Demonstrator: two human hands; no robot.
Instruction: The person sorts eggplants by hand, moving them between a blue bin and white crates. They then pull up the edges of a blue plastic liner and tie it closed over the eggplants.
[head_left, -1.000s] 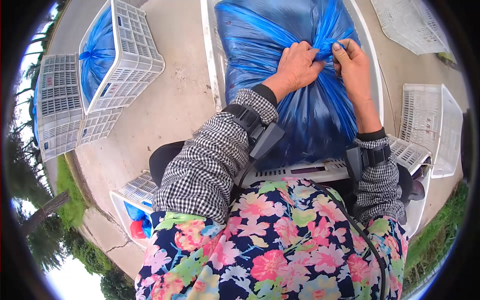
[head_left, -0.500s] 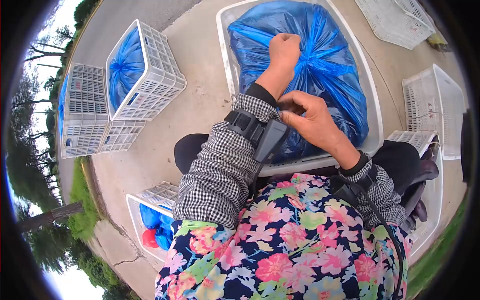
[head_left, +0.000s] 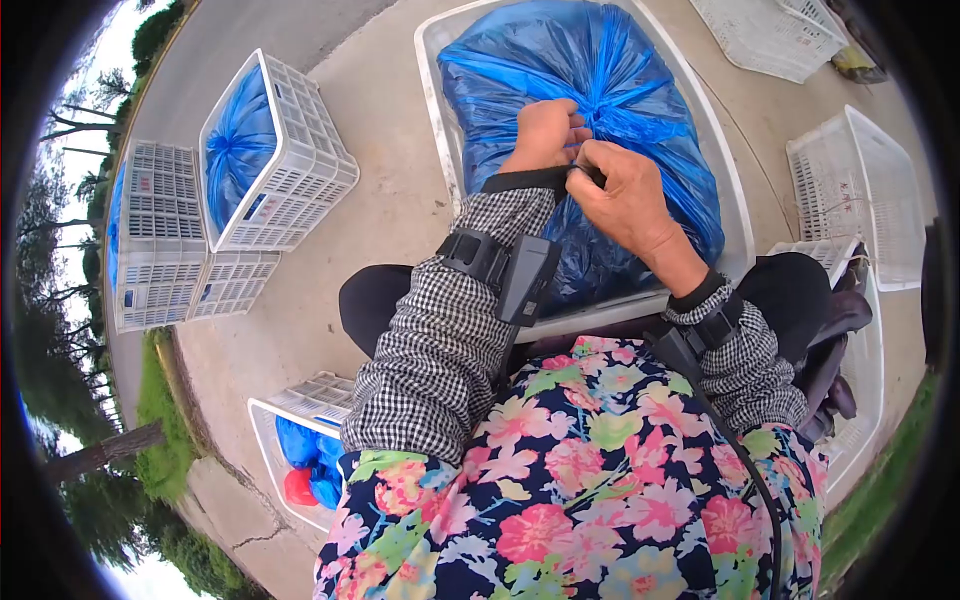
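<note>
A knotted blue plastic bag (head_left: 660, 180) fills the white crate (head_left: 738, 225) in front of me. My left hand (head_left: 545, 135) is over the bag, just left of its gathered knot (head_left: 597, 105), with fingers loosely bent, slightly apart and nothing visible in them. Pinched closed at my left wrist, my right hand (head_left: 628, 200) grips the dark cuff (head_left: 530, 180) of the left checked sleeve (head_left: 430, 320). Its fingertips partly hide the cuff's edge. A black device is strapped around each forearm.
White crates (head_left: 300, 160) with blue bags are stacked at the left. A crate with blue and red bags (head_left: 300, 487) is at lower left. More white crates (head_left: 860, 190) are at the right, one with dark purple, eggplant-like items (head_left: 835, 350). A cable (head_left: 750, 455) runs down my front.
My right hand has moved up and left onto the left cuff, which now reaches farther along the wrist. My left hand has lowered and its fingers have loosened from a fist.
</note>
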